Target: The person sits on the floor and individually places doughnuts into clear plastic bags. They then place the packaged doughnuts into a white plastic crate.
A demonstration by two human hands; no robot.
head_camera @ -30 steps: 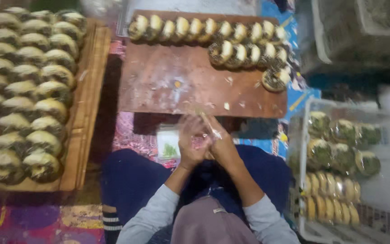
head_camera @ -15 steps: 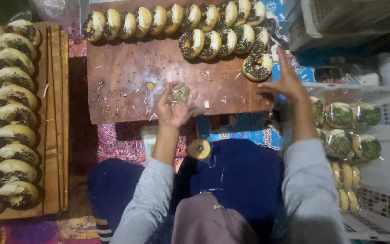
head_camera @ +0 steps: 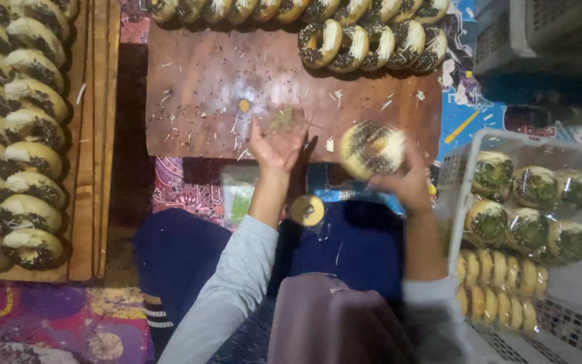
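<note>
My right hand [head_camera: 407, 183] holds a ring doughnut [head_camera: 372, 147] with white icing and dark sprinkles, lifted above the near edge of the brown wooden board [head_camera: 203, 87]. My left hand [head_camera: 276, 145] is raised over the board with its palm up. It pinches a thin, blurred, clear wrapper with a greenish patch [head_camera: 282, 120] at its fingertips. A row of iced doughnuts [head_camera: 372, 44] leans along the board's far edge. Crumbs and sprinkles lie scattered on the board.
A wooden tray [head_camera: 92, 168] on the left carries several rows of iced doughnuts [head_camera: 18, 135]. A white plastic basket [head_camera: 463, 168] on the right holds bagged doughnuts [head_camera: 533, 189]. A roll of tape [head_camera: 308, 210] and a small packet [head_camera: 238, 199] lie on my lap.
My right hand took a doughnut from the board's right end and brought it toward me. My left hand stayed over the board with the wrapper. The view moved closer.
</note>
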